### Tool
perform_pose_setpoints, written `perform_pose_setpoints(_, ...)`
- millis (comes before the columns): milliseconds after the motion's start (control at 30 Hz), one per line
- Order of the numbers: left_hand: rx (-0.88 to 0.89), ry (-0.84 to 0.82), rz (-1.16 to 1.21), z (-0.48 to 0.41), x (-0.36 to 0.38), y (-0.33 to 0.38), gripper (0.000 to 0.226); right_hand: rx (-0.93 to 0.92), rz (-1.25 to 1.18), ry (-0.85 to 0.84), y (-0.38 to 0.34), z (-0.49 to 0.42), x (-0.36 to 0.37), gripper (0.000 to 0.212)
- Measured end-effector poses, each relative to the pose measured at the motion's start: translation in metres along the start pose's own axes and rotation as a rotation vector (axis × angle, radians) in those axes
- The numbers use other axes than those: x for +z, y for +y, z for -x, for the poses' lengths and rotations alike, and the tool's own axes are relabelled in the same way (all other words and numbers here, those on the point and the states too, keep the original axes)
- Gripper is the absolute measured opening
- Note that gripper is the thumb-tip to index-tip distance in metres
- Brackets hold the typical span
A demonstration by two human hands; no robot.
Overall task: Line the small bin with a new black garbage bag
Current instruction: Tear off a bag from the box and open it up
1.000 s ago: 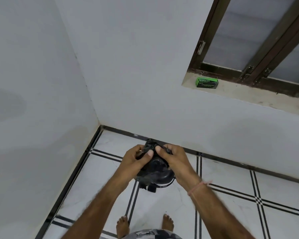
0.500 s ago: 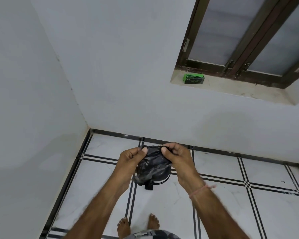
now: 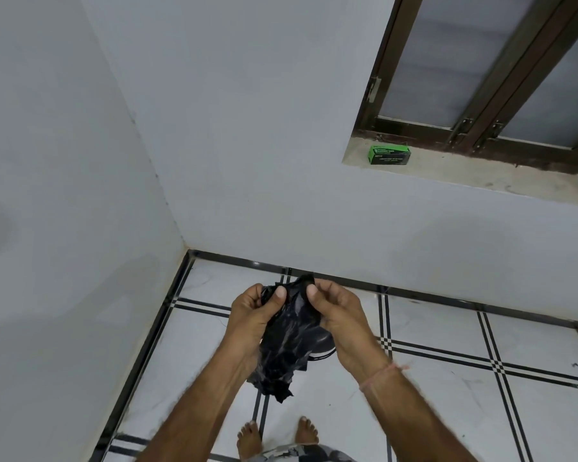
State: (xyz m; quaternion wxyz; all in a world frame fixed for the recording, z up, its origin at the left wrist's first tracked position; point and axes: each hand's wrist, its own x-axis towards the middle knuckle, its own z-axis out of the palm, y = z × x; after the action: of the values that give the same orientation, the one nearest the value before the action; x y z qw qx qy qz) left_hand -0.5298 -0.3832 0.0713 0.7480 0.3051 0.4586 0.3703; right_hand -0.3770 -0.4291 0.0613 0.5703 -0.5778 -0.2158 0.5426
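A crumpled black garbage bag [image 3: 286, 341] hangs between my two hands above the tiled floor. My left hand [image 3: 252, 316] pinches its top edge on the left with thumb and fingers. My right hand [image 3: 339, 320] pinches the top edge on the right. Behind the bag, a dark round object with a thin wire loop [image 3: 324, 348] shows partly on the floor below my right hand; I cannot tell whether it is the small bin. The bag's lower end dangles loose between my forearms.
A green box of garbage bags [image 3: 389, 155] sits on the window sill [image 3: 464, 178] at the upper right. Two white walls meet in a corner at the left. My bare feet [image 3: 249, 440] stand on the white tiled floor [image 3: 447, 411].
The bag has been pulled longer and now hangs lower between my hands. My hands have shifted their pinch on its top edge. The view has tilted slightly.
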Motion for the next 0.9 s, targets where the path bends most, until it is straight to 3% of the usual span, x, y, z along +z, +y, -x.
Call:
perform_pose_setpoints(67, 0.002, 0.026, -0.02, -0.001, -0.001, -0.002, 0.035, -0.163, 0.268, 0.225, 0.007, 0.003, 0.003, 0.027)
perform_pose_setpoints(133, -0.004, 0.041, -0.005, -0.003, 0.002, -0.006, 0.041, -0.274, 0.309, 0.2, 0.007, 0.005, 0.007, 0.026)
perform_pose_setpoints(233, -0.048, 0.0, 0.102, -0.002, 0.011, -0.005, 0.035, -0.133, 0.123, -0.027, 0.003, 0.01, 0.018, 0.036)
perform_pose_setpoints(300, -0.084, -0.048, 0.178, 0.0, 0.016, -0.002, 0.038, -0.049, 0.035, -0.045, 0.004, 0.008, 0.023, 0.036)
perform_pose_setpoints(500, -0.076, -0.057, 0.173, 0.0, 0.015, -0.006, 0.03, 0.011, -0.131, 0.053, 0.001, 0.005, 0.023, 0.025)
perform_pose_setpoints(700, -0.007, 0.061, 0.152, -0.014, -0.015, -0.011, 0.053, 0.182, -0.201, 0.323, -0.004, -0.011, 0.007, 0.032)
perform_pose_setpoints(800, -0.012, -0.005, 0.036, -0.016, -0.028, -0.017, 0.051, 0.232, -0.312, 0.421, -0.003, -0.021, 0.004, 0.036)
perform_pose_setpoints(900, -0.002, -0.086, -0.132, -0.016, -0.038, -0.018, 0.055, 0.215, -0.232, 0.378, 0.001, -0.02, 0.005, 0.039)
